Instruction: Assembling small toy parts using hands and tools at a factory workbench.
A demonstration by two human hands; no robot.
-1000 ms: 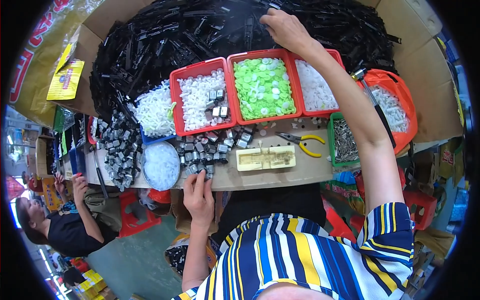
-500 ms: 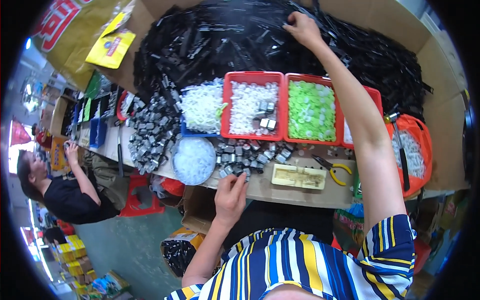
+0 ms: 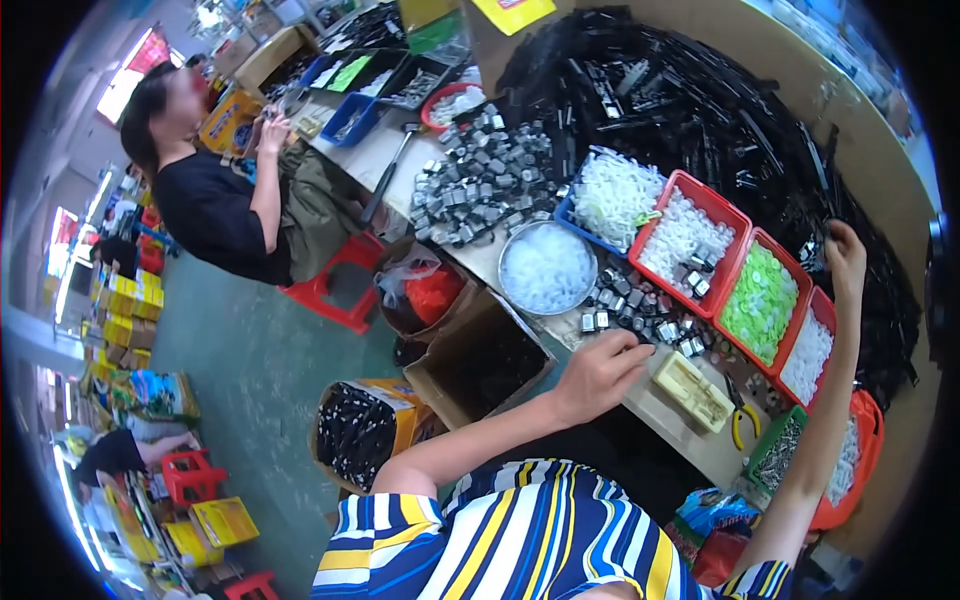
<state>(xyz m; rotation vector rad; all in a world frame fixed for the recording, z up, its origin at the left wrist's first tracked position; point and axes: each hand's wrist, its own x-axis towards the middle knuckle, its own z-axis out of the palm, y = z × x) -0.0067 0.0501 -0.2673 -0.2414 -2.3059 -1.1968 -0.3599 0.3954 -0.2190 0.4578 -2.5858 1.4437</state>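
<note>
My left hand (image 3: 602,378) is closed in a pinch just off the table edge, beside a heap of small silvery metal blocks (image 3: 660,325); whatever its fingertips hold is too small to name. My right hand (image 3: 846,258) reaches over the right side of a big pile of black plastic strips (image 3: 700,110). Its fingers are curled together, and I cannot see what is between them. Between the hands stand red trays with white plastic pieces (image 3: 690,228), green discs (image 3: 762,295) and more white pieces (image 3: 806,345). A cream-coloured fixture block (image 3: 692,392) lies near the left hand.
A round bowl of translucent pieces (image 3: 546,268) and a blue tray (image 3: 600,240) stand left of the trays. A hammer (image 3: 390,175) and yellow-handled pliers (image 3: 744,425) lie on the table. Open cartons (image 3: 480,350) sit below its edge. Another person (image 3: 210,190) works at the left.
The view has turned, so the table now runs slanting down to the right. My right hand has come from the far part of the strip pile to its right side. My left hand stays pinched.
</note>
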